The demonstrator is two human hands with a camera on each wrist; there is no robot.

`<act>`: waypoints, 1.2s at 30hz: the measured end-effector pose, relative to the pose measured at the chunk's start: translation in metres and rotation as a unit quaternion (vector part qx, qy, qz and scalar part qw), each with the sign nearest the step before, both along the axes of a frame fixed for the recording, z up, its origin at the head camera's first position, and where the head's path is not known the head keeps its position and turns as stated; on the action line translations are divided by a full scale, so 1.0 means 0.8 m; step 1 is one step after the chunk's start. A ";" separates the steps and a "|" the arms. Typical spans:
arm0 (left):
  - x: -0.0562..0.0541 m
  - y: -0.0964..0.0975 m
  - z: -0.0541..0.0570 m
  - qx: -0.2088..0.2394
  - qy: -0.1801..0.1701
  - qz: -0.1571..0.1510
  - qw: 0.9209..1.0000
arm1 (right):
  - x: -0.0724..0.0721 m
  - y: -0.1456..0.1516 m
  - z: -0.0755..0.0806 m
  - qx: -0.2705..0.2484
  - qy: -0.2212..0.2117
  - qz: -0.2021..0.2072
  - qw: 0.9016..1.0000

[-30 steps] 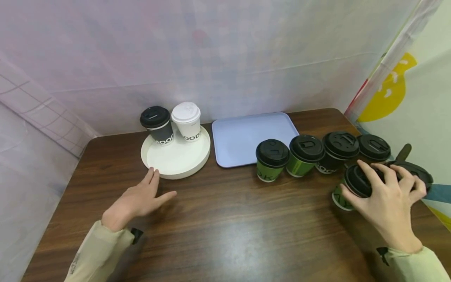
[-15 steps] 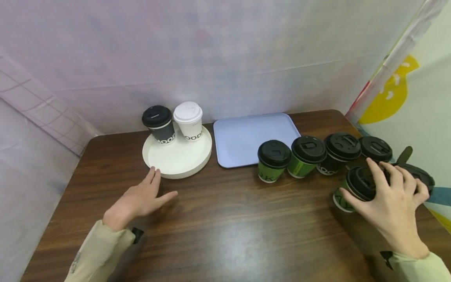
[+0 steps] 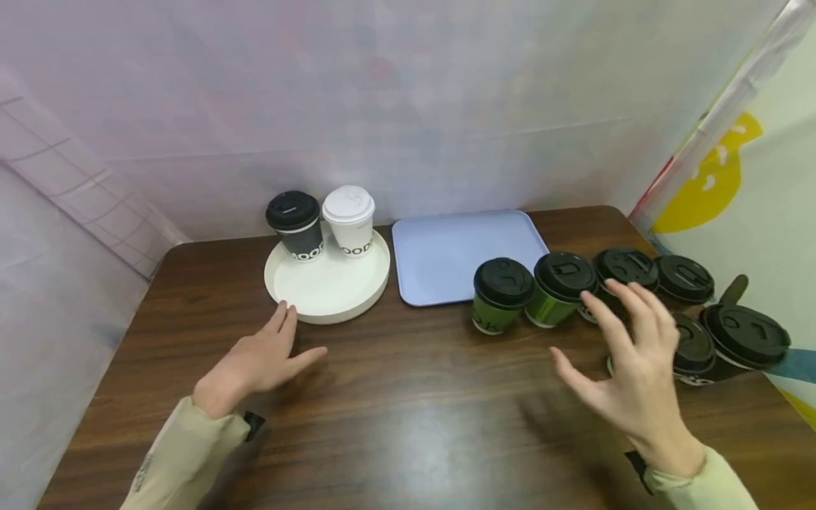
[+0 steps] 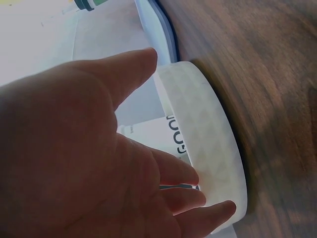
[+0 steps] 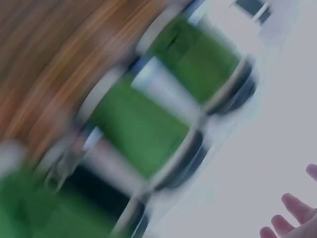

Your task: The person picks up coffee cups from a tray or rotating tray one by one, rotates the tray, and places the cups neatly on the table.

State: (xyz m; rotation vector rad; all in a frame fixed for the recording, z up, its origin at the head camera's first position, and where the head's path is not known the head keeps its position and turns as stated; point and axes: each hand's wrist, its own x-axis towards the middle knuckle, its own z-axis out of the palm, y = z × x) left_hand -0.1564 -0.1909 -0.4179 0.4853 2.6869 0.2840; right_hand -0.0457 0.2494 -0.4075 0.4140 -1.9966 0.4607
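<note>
My left hand (image 3: 258,361) rests its straight fingertips at the near rim of the round white tray (image 3: 331,312); the left wrist view shows fingers against its faceted side wall (image 4: 208,134). On that tray stand a black paper cup (image 3: 296,227) and a white paper cup (image 3: 350,223), both lidded. Spread and holding nothing, my right hand (image 3: 637,375) hovers left of a black-lidded cup (image 3: 695,347), partly hiding it. Two green cups with black lids, one (image 3: 500,297) left of the other (image 3: 561,290), stand nearby; the right wrist view is blurred.
A blue rectangular tray (image 3: 468,251) lies at the back, right of the white one. More black-lidded cups crowd the right: one behind the hand (image 3: 627,265), one beside it (image 3: 685,280), and one with a handle-like piece (image 3: 746,336) near the table's right edge. A curtain hangs behind.
My right hand has left the cup it was over and moved left, fingers spreading. That green cup stays on the table. The left hand keeps its place; the view has shifted slightly.
</note>
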 end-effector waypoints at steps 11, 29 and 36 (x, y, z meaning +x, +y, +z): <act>0.003 -0.003 0.000 0.012 0.013 -0.004 1.000 | -0.068 -0.124 -0.018 0.053 -0.123 0.128 0.983; 0.003 -0.012 0.004 0.012 -0.003 0.011 1.000 | -0.165 -0.212 -0.021 0.055 -0.255 0.117 0.958; 0.002 -0.014 0.006 0.023 -0.006 0.013 1.000 | -0.201 -0.241 -0.012 0.019 -0.279 0.094 0.955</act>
